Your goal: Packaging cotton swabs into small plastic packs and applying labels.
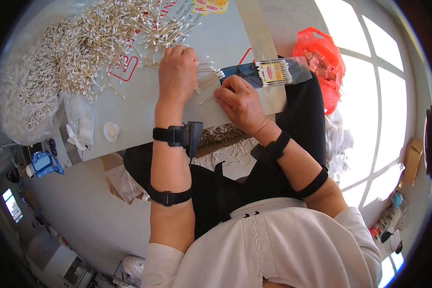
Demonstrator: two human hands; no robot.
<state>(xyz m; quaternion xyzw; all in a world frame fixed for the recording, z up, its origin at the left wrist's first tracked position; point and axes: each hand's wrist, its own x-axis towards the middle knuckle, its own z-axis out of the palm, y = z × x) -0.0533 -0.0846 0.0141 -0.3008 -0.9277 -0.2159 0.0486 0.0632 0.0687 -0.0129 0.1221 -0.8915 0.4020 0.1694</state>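
Observation:
Near the edge of a big heap of cotton swabs (89, 50), my left hand (177, 72) is closed with its fingers curled down; whatever they hold is hidden under them. Between my two hands a small row of cotton swabs (209, 81) lies side by side on the table. My right hand (241, 102) pinches with thumb and forefinger, and a single cotton swab (207, 100) sticks out to the left from the fingertips. Just beyond that hand, a flat bundle of swabs with a yellow label (273, 73) sits in a clear plastic sleeve (300, 68).
The heap spills from a clear plastic bag (14, 113) at the table's left. Yellow labels (210, 6) lie at the far edge. A small white dish (111, 131) stands near the front edge. A red plastic bag (321, 67) is at the right, and more swabs (221, 133) lie below the table edge.

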